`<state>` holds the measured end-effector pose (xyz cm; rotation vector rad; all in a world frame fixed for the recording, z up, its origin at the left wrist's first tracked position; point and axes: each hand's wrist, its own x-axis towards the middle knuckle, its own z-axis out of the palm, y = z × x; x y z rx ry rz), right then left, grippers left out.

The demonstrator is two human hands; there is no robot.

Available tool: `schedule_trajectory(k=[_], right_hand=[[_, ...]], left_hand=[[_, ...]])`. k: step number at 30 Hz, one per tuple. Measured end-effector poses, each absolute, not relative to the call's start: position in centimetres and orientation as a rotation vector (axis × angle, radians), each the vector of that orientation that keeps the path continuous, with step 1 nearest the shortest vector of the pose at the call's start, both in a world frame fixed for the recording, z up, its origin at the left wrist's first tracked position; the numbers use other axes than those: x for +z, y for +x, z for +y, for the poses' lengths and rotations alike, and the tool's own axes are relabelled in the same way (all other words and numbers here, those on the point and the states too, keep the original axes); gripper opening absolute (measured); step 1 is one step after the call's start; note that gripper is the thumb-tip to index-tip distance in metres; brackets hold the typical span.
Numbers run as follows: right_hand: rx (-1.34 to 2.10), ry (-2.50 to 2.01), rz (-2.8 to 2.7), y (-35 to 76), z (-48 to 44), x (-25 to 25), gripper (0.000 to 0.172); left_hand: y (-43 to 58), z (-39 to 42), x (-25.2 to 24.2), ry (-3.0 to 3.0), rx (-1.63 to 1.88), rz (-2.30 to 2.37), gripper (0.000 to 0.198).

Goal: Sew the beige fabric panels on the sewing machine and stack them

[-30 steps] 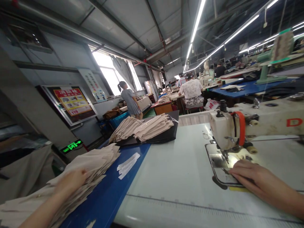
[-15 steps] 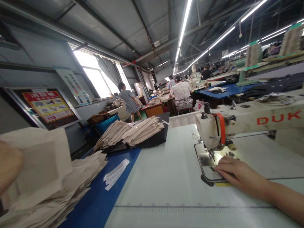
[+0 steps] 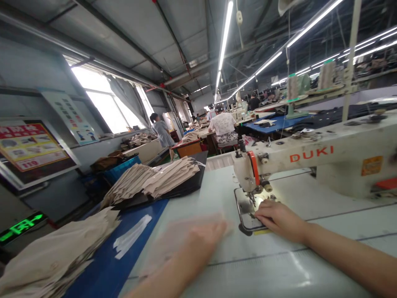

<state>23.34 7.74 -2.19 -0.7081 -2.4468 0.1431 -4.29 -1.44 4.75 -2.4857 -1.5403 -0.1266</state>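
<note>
Beige piece, blurred, lies on the pale table, near centre. Left hand is on its right end, too blurred to tell whether it grips. Right hand rests loose-fingered and empty at the plate under the machine head. Near left: a stack of like pieces on the blue cloth, white strips just beside it.

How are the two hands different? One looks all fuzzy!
The left hand is blurred; the right hand is sharp. The left hand is out over the table with a pale fabric piece; the right hand rests at the needle plate of the sewing machine, in its lamp light. Both are bare.
</note>
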Motion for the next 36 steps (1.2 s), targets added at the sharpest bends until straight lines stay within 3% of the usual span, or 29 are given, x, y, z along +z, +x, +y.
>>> schedule_trajectory(k=[4,12,18,28,36], right_hand=[[0.123,-0.734,-2.456,23.5,8.0,-2.1,0.029],[0.132,-0.709,-2.465,23.4,8.1,-1.8,0.021],[0.129,-0.62,-2.488,22.8,6.9,-1.1,0.019],[0.219,-0.505,-2.612,22.4,6.3,-0.8,0.02],[0.206,-0.608,-2.455,22.8,6.6,-1.1,0.03]], left_hand=[[0.5,-2.4,0.6,-2.653,-0.031,-1.453,0.03],[-3.7,-1.6,1.6,-2.556,-0.521,-1.8,0.044],[-2.9,-1.0,-0.8,-2.746,-0.019,-1.828,0.063],[-1.4,3.3,0.1,-2.715,0.017,-1.956,0.078],[-1.3,2.9,0.6,-2.771,0.006,-1.939,0.073]])
